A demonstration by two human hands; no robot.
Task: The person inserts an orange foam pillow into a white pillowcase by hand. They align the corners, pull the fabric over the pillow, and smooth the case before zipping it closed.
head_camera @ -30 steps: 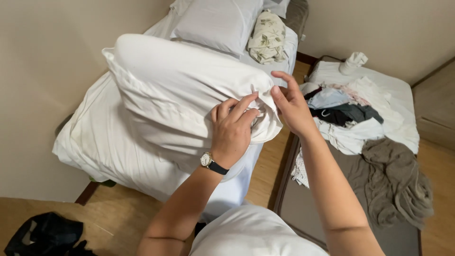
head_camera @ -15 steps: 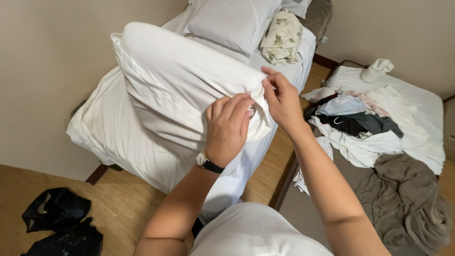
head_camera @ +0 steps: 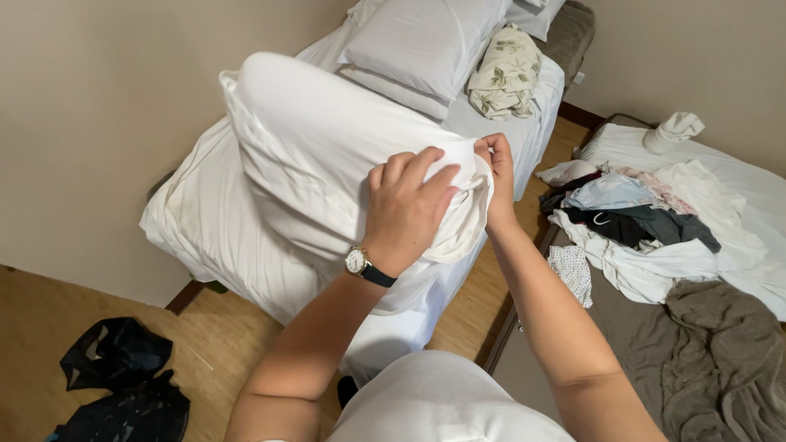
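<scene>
A white pillow (head_camera: 327, 164) stands at centre frame on a bed (head_camera: 205, 229). The left hand (head_camera: 405, 209), wearing a wristwatch (head_camera: 360, 263), closes over its near end, while the right hand (head_camera: 497, 168) pinches the pillowcase edge. Loose clothes (head_camera: 639, 221) lie at right.

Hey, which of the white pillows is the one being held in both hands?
The big white pillow held up over the bed's near end, gripped by left hand and right hand. The other pillows lie untouched at the headboard.

White bed (head_camera: 205, 229), pillows (head_camera: 426, 41), floral cloth (head_camera: 505, 74)
</scene>
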